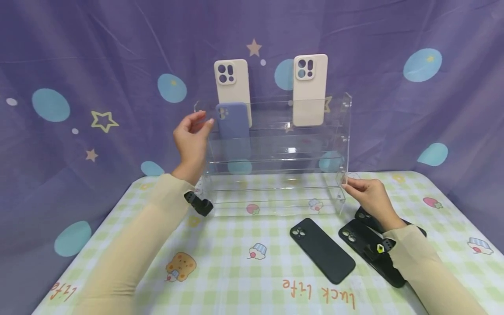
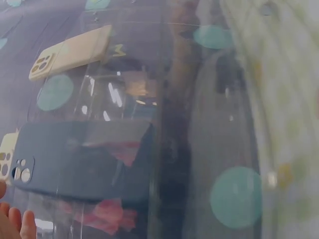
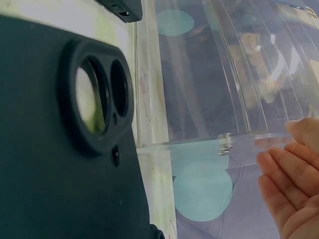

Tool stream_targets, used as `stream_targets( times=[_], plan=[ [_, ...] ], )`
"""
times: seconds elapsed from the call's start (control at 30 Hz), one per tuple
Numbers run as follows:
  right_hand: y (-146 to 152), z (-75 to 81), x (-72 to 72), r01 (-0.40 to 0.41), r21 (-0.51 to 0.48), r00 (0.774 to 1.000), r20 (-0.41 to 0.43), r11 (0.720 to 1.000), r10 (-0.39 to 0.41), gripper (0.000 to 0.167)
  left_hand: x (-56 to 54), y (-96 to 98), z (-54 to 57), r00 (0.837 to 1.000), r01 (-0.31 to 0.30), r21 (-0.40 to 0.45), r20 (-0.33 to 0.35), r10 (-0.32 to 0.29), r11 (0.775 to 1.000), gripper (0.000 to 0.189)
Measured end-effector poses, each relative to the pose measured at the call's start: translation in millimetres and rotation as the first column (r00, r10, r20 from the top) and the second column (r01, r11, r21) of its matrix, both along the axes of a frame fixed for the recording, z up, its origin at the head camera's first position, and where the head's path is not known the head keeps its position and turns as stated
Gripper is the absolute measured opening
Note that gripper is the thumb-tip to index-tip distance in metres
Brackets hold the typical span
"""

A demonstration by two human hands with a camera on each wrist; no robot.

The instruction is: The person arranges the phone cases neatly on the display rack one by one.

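A clear acrylic tiered display rack (image 1: 275,151) stands on the table. My left hand (image 1: 193,140) is raised beside its upper left side, thumb and fingers apart and holding nothing. Just right of those fingers, a blue phone case (image 1: 234,120) stands upright on a tier; it looks dark blue in the left wrist view (image 2: 84,154). Behind it a white phone case (image 1: 238,92) leans on the top tier, and a second white phone case (image 1: 309,92) stands farther right. My right hand (image 1: 370,194) pinches the edge of the rack's right side panel low down.
A black phone case (image 1: 323,251) lies in front of the rack. Two more black cases lie to its right, one (image 1: 370,247) partly under my right wrist, another (image 1: 364,216) mostly hidden by that hand. A checked cloth (image 1: 220,245) covers the table; a purple curtain (image 1: 130,57) hangs behind.
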State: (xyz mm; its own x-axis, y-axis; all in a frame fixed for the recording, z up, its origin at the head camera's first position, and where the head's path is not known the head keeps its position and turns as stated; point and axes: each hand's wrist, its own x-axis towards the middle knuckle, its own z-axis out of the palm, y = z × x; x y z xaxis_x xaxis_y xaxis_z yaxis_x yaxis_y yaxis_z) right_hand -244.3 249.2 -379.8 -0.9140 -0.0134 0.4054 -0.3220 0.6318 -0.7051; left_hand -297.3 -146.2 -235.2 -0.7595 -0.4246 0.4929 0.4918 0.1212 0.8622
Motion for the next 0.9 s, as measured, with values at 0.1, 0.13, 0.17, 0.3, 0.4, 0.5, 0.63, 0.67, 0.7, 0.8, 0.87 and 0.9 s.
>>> stream_targets(
  times=[0.1, 0.13, 0.17, 0.3, 0.4, 0.5, 0.63, 0.67, 0.7, 0.8, 0.87, 0.9],
  plan=[
    [0, 0.2, -0.2, 0.003, 0.011, 1.000, 0.012, 1.000, -0.003, 0.036, 11.9, -13.2, -12.7, 1.000, 0.007, -0.091, 0.016, -0.005, 0.996, 0.029],
    [0, 0.2, -0.4, 0.006, 0.014, 1.000, 0.018, 1.000, -0.006, 0.037, 16.0, -17.7, -17.8, 1.000, 0.011, -0.120, 0.027, -0.008, 0.993, 0.030],
    [1, 0.2, -0.8, 0.005, 0.020, 1.000, 0.021, 1.000, -0.006, 0.037, 20.2, -22.3, -23.0, 0.999, 0.020, -0.147, 0.042, -0.014, 0.989, 0.031],
    [2, 0.6, -1.4, -0.002, 0.039, 0.999, 0.036, 0.999, 0.000, 0.039, 32.1, -39.5, -44.2, 0.988, 0.100, -0.170, 0.132, -0.078, 0.980, 0.035],
    [5, 1.9, 0.7, -0.010, 0.051, 0.998, 0.057, 0.999, 0.007, 0.042, 36.8, -49.9, -57.6, 0.964, 0.178, -0.127, 0.221, -0.147, 0.976, 0.039],
    [11, 4.3, 5.4, -0.012, 0.070, 0.997, 0.077, 0.997, 0.007, 0.043, 40.8, -58.8, -69.3, 0.936, 0.224, -0.108, 0.301, -0.183, 0.969, 0.042],
    [24, 8.3, 13.0, -0.035, 0.098, 0.997, 0.070, 0.995, 0.028, 0.040, 45.5, -70.2, -83.5, 0.899, 0.282, -0.146, 0.386, -0.208, 0.948, 0.045],
    [28, 9.2, 14.5, -0.041, 0.112, 0.998, 0.061, 0.993, 0.034, 0.038, 46.4, -73.0, -86.9, 0.890, 0.297, -0.158, 0.402, -0.213, 0.942, 0.047],
    [33, 9.9, 15.5, -0.048, 0.128, 0.998, 0.052, 0.991, 0.041, 0.037, 47.2, -75.6, -90.3, 0.883, 0.312, -0.168, 0.415, -0.220, 0.935, 0.048],
    [49, 10.9, 16.4, -0.058, 0.178, 0.998, 0.043, 0.982, 0.051, 0.038, 48.6, -82.0, -100.6, 0.862, 0.346, -0.155, 0.442, -0.249, 0.925, 0.050],
    [62, 10.8, 16.1, -0.066, 0.208, 0.996, 0.064, 0.976, 0.054, 0.040, 48.9, -84.6, -106.8, 0.847, 0.366, -0.133, 0.457, -0.270, 0.921, 0.050],
    [69, 10.3, 15.9, -0.078, 0.221, 0.995, 0.083, 0.972, 0.061, 0.041, 48.9, -85.3, -109.5, 0.839, 0.375, -0.123, 0.465, -0.281, 0.919, 0.051]
  ],
)
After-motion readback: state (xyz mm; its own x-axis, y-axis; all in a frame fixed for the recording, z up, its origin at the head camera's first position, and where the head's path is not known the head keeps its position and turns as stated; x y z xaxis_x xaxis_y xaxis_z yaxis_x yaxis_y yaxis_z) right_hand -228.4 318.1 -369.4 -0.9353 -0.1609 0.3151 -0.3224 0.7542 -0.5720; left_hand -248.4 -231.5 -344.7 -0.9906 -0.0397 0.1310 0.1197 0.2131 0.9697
